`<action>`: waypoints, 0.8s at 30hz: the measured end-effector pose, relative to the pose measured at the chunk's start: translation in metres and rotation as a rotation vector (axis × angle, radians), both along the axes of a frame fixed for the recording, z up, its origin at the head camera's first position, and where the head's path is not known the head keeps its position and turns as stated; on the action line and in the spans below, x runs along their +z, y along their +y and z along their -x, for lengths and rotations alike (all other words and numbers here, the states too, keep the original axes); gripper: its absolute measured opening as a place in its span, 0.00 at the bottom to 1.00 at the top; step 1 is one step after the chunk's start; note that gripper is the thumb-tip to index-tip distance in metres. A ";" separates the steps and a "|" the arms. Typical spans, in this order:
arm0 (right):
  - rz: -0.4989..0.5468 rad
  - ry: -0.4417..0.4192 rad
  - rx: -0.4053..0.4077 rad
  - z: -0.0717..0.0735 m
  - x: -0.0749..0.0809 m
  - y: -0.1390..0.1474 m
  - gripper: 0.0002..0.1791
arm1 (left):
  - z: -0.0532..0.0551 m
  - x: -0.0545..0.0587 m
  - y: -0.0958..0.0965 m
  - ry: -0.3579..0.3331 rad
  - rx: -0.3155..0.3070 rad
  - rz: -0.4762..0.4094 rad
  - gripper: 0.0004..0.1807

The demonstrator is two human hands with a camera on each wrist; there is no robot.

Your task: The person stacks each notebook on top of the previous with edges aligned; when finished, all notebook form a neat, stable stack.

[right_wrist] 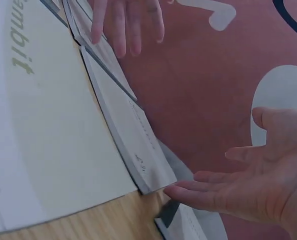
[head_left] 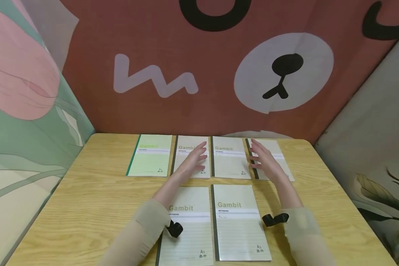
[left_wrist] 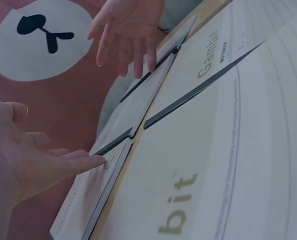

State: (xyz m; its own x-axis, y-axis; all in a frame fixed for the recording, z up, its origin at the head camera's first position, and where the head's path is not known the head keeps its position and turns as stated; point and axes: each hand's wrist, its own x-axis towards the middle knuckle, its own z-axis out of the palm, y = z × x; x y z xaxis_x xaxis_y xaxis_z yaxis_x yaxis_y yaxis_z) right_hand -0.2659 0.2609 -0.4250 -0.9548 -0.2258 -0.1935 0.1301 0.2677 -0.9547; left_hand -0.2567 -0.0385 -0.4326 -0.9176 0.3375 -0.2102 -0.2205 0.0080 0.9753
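Note:
Several Gambit notebooks lie flat on a wooden table in two rows. At the far left of the back row is a green-spined notebook (head_left: 149,157); the dark-spined ones beside it include a middle notebook (head_left: 228,162) and a right-end notebook (head_left: 280,159). My left hand (head_left: 192,160) hovers over the second back notebook (head_left: 183,144), fingers extended and spread. Above the right-end notebook, my right hand (head_left: 266,159) is held with straight fingers. The palms face each other, and neither hand holds anything. Nearer to me are a front left notebook (head_left: 189,236), partly covered by my left forearm, and a front right notebook (head_left: 239,225).
The wooden table (head_left: 96,207) stands against a reddish-brown cloth backdrop (head_left: 146,114) with a printed bear face. Patterned side panels rise left and right. A black wrist strap piece (head_left: 275,219) sits at the right cuff, with a similar black piece (head_left: 174,229) at the left.

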 end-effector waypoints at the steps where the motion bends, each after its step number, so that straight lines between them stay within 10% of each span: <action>1: 0.001 -0.004 0.002 -0.001 -0.001 0.000 0.41 | 0.000 -0.001 0.004 -0.005 -0.009 -0.004 0.33; 13: -0.020 -0.072 -0.007 -0.007 -0.004 -0.006 0.43 | 0.004 -0.003 0.029 -0.024 -0.079 0.052 0.35; 24: 0.043 -0.159 -0.113 -0.003 -0.005 -0.004 0.40 | 0.003 -0.004 0.026 -0.073 0.032 0.035 0.36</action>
